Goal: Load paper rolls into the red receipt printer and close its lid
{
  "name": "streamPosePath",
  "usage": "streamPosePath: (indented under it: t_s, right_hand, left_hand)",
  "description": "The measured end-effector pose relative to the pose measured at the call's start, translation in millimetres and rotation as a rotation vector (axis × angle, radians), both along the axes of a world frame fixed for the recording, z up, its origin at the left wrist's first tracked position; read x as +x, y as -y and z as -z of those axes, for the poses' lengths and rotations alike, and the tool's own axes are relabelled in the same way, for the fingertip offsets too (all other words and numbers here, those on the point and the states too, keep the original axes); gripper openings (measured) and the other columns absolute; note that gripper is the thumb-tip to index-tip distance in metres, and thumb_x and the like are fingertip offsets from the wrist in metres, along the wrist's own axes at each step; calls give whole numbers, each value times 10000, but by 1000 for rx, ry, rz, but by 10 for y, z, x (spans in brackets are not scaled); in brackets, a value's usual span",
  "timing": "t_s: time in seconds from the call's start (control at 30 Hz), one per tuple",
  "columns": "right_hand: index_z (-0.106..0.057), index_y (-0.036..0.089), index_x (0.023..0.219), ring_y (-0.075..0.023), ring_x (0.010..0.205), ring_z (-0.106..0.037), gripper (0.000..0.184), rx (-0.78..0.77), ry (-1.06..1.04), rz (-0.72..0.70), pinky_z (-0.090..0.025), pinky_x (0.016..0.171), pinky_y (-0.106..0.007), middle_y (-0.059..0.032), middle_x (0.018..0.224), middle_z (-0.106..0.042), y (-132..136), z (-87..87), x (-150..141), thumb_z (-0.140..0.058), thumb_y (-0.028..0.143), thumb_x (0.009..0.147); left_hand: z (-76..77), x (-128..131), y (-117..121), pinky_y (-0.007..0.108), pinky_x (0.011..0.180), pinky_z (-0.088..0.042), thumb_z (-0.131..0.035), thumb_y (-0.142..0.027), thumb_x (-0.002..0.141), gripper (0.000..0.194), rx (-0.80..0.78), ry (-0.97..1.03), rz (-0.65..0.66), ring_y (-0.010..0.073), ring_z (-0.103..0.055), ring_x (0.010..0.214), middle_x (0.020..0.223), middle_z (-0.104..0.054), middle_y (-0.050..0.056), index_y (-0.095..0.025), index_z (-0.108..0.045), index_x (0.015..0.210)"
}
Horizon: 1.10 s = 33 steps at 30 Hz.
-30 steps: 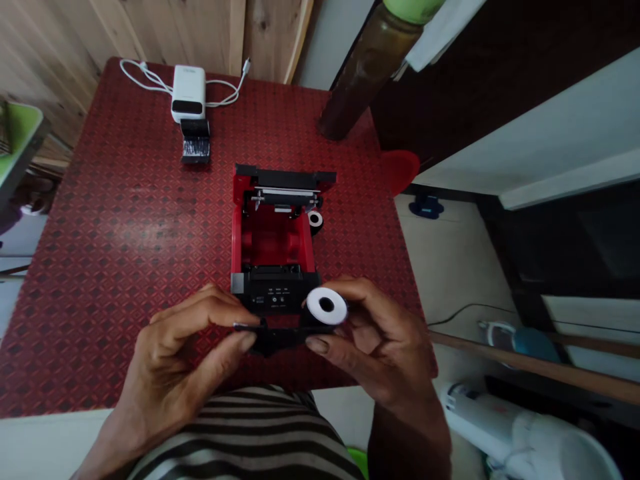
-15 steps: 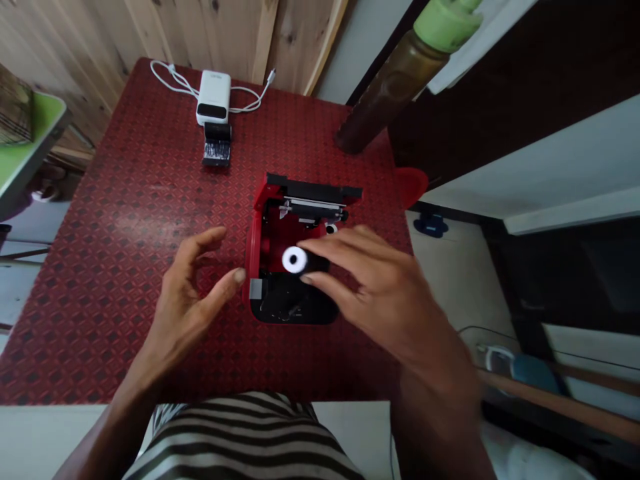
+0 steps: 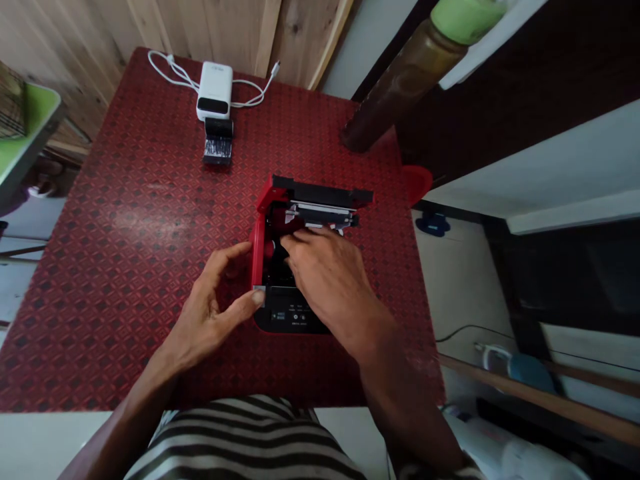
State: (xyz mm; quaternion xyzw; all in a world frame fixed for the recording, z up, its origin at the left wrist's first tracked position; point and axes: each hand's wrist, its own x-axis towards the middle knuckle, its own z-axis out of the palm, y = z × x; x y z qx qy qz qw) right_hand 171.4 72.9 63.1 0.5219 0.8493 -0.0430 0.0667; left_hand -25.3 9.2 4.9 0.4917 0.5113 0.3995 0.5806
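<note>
A red and black receipt printer [image 3: 295, 308] stands on the table with its lid [image 3: 325, 193] raised. Deep in its bay, my right hand [image 3: 325, 267] has its fingers curled down over a black paper roll [image 3: 281, 252]. Only a dark sliver of that roll shows past the fingertips; the rest lies hidden under the hand. My left hand [image 3: 215, 303] braces the printer, its thumb on the front left corner and its forefinger against the left wall.
A white power bank [image 3: 215, 90] with a white cable lies at the back, a small black roll [image 3: 219, 140] in front of it. A tall brown bottle [image 3: 400, 87] with a green cap stands back right. Red patterned cloth [image 3: 125, 267] covers the table.
My right hand has carried the roll from in front of the printer down into its bay. My left hand let go of the roll's loose end and moved to the printer's left side.
</note>
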Motion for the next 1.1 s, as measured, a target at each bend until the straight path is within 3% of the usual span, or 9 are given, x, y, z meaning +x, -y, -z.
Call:
streamPosePath:
  t_s: [0.1, 0.23, 0.37, 0.47, 0.6, 0.8, 0.93, 1.1]
  right_hand:
    - [-855, 176, 1069, -282, 991, -813, 317, -91, 19, 17, -562, 771, -376, -145, 1067, -886, -110, 8, -45, -592, 0, 1067]
    - [-854, 141, 1096, -325, 1060, -840, 298, -171, 9, 56, -600, 812, -398, -183, 1142, -883, -146, 8, -52, -594, -3, 1071]
    - [-818, 113, 1282, -336, 1178, -826, 354, -117, -135, 42, -641, 998, -452, -194, 1262, -866, -49, 15, 66, -587, -32, 1058]
    - [-769, 129, 1416, -290, 1232, -805, 441, -50, -338, -21, -627, 1127, -460, -157, 1347, -853, 84, -20, 218, -555, -44, 1071]
    - [-839, 234, 1169, -239, 1170, -797, 390, -137, -501, -141, -648, 1089, -414, -61, 1266, -875, 185, -77, 348, -579, -37, 1060]
    - [-841, 207, 997, -226, 1017, -770, 287, -194, -484, -186, -627, 1022, -412, -62, 1091, -863, 60, -3, 288, -656, -6, 1049]
    - [-800, 193, 937, -223, 940, -728, 260, -77, -503, -153, -608, 918, -395, -52, 980, -812, 96, -4, 310, -658, 35, 1088]
    - [-779, 230, 954, -214, 948, -717, 301, 83, -574, -60, -613, 881, -374, -49, 994, -804, 384, -107, 411, -610, 53, 1128]
  left_hand:
    - [-9, 9, 3, 590, 1285, -481, -840, -527, 994, 665, -20, 11, 6, 376, -670, 1467, 1573, -708, 159, -238, -638, 1558]
    - [-6, 1, 4, 593, 1282, -480, -846, -520, 990, 669, -26, 1, 5, 378, -669, 1465, 1576, -708, 160, -241, -637, 1561]
    - [-3, -15, 10, 609, 1266, -497, -848, -529, 986, 682, -51, 8, 10, 389, -672, 1463, 1579, -711, 155, -266, -635, 1578]
    - [1, -18, 14, 610, 1253, -511, -850, -540, 985, 680, -55, 29, 17, 398, -667, 1478, 1588, -709, 160, -270, -639, 1573]
    - [24, -14, 16, 610, 1281, -488, -850, -534, 995, 674, -46, 54, 14, 392, -658, 1499, 1586, -711, 166, -253, -635, 1568]
    - [37, -15, 15, 593, 1257, -513, -878, -539, 970, 680, -40, 59, 1, 397, -680, 1475, 1555, -735, 161, -251, -659, 1546]
    - [19, -12, 5, 573, 1224, -543, -878, -513, 969, 659, -42, 69, 4, 394, -693, 1463, 1551, -743, 161, -251, -665, 1535]
    - [-11, 38, -15, 550, 1188, -572, -864, -471, 953, 658, -58, 67, -28, 375, -730, 1399, 1507, -760, 155, -233, -652, 1528]
